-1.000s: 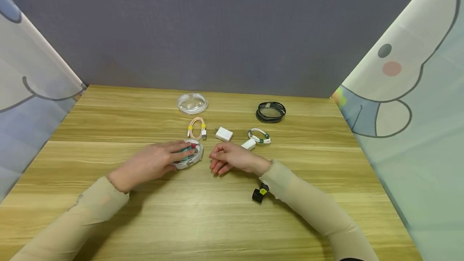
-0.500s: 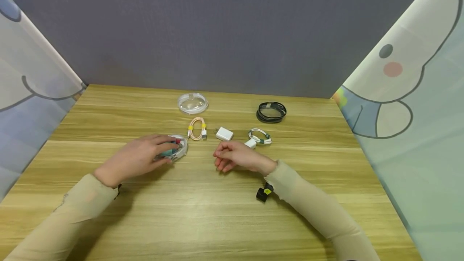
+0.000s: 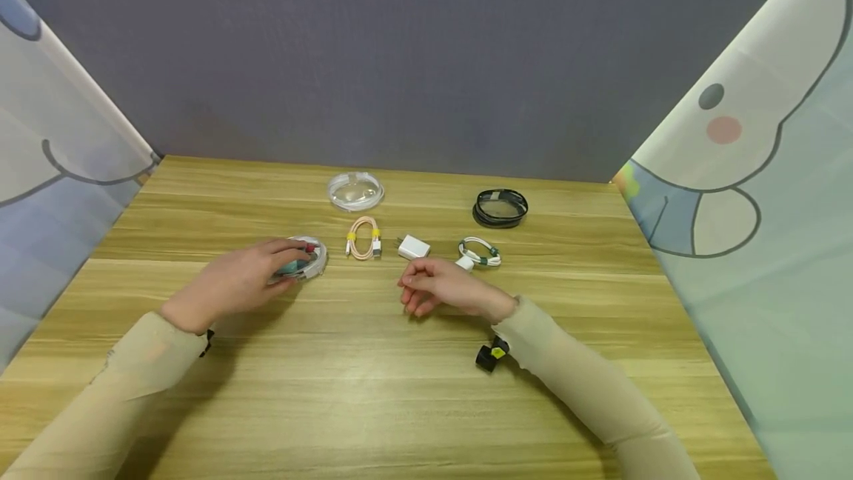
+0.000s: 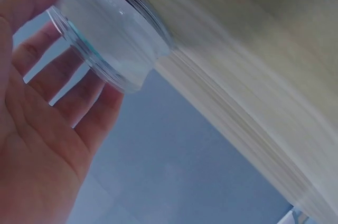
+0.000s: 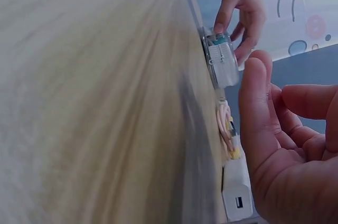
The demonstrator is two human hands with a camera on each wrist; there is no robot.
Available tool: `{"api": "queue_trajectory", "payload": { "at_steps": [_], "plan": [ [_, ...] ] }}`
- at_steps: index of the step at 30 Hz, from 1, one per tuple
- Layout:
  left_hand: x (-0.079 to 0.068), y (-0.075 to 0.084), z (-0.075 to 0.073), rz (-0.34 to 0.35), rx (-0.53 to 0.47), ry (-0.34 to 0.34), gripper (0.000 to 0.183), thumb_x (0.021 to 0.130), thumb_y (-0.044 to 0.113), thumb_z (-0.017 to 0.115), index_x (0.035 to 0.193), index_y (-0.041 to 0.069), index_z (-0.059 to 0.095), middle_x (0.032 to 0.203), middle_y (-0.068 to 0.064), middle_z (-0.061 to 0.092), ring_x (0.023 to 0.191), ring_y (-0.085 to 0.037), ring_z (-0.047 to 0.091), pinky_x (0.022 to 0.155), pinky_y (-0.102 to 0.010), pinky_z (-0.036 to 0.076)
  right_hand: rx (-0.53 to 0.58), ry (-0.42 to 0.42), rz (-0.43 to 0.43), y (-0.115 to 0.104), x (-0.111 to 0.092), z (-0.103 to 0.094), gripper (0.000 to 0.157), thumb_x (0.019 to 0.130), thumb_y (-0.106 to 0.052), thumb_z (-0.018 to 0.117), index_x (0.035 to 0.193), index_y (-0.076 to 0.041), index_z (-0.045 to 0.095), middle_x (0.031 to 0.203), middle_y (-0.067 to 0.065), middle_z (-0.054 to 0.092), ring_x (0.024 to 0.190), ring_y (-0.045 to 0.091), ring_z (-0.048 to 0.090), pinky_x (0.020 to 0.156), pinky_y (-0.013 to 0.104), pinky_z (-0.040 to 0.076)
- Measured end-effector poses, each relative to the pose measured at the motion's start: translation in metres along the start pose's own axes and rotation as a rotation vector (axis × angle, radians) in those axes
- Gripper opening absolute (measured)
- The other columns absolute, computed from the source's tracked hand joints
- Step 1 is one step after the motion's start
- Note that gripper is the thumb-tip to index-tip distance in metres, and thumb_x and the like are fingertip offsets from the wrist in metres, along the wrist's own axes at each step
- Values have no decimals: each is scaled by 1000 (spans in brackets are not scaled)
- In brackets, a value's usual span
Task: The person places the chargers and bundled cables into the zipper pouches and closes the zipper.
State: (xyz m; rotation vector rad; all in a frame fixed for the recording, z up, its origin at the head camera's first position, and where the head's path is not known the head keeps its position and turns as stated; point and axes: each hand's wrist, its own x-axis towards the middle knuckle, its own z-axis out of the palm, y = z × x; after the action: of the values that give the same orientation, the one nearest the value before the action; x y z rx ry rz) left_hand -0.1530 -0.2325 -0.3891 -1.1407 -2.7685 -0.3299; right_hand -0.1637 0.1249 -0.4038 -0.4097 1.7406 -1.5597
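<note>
A clear round plastic case [image 3: 313, 264] with teal and red inside it is gripped by my left hand [image 3: 229, 284]. In the left wrist view the thumb lies on one face of the case [image 4: 108, 31] and the fingers spread round its far side. My right hand [image 3: 448, 289] is loosely curled over the middle of the table and holds nothing. Nearest to it are a white charger [image 3: 414, 247] and a second white charger [image 3: 465, 264], partly hidden behind the hand. In the right wrist view, one charger [image 5: 236, 187] shows a USB port.
A pink cable [image 3: 351, 237] with yellow ties lies right of the case. Behind it sits a white cable coil [image 3: 356, 205]. A white cable [image 3: 491, 261] with green ties and a black cable coil [image 3: 500, 221] lie to the right. A grey panel [image 3: 400, 58] borders the table's back.
My left hand has carried the case leftward and a little farther back, away from the pink cable. My right hand has shifted slightly to the right, still holding nothing.
</note>
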Motion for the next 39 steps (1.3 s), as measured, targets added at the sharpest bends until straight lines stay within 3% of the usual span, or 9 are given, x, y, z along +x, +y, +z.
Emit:
{"api": "queue_trajectory", "payload": {
  "at_steps": [3, 12, 20, 25, 31, 39],
  "plan": [
    [0, -8, -2, -20, -12, -6, 43, 81, 5, 81, 121, 3, 65, 125, -19, 63, 110, -38, 63, 83, -51, 55, 0, 11, -9, -2, -2, -2, 26, 106, -9, 45, 116, 14, 52, 94, 14, 66, 77, 20, 67, 72, 36, 59],
    [-4, -32, -9, -102, 8, 9, 44, 79, 1, 81, 120, 5, 65, 122, -21, 64, 98, -39, 66, 67, -48, 56, -17, 60, -45, -7, -5, -13, 28, 106, -10, 47, 116, 16, 51, 94, 14, 66, 79, 19, 66, 73, 35, 59],
    [-3, -44, -12, -193, -101, -72, 41, 88, 10, 76, 127, 6, 63, 132, -24, 59, 117, -43, 57, 88, -58, 49, -30, 92, -54, -12, -7, -24, 29, 106, -11, 48, 114, 16, 51, 94, 14, 66, 79, 20, 67, 74, 37, 59],
    [2, -48, -15, -239, -201, -68, 35, 95, 20, 70, 128, 9, 64, 135, -19, 58, 124, -41, 53, 97, -59, 44, -57, 123, -54, -19, -5, -30, 29, 106, -13, 48, 119, 13, 55, 97, 13, 68, 81, 19, 67, 77, 38, 58],
    [22, -48, -18, -293, -232, -71, 31, 100, 23, 63, 127, 8, 65, 129, -15, 62, 120, -37, 56, 95, -58, 44, -101, 152, -65, -28, 3, -34, 31, 106, -15, 49, 127, 6, 60, 105, 14, 68, 88, 20, 67, 83, 38, 57],
    [62, -51, -11, -288, -222, -82, 31, 99, 20, 64, 126, 6, 64, 128, -17, 61, 118, -37, 56, 94, -57, 45, -113, 175, -73, -33, 21, -36, 34, 107, -14, 48, 132, 7, 56, 109, 15, 66, 92, 20, 65, 90, 43, 54]
  ]
}}
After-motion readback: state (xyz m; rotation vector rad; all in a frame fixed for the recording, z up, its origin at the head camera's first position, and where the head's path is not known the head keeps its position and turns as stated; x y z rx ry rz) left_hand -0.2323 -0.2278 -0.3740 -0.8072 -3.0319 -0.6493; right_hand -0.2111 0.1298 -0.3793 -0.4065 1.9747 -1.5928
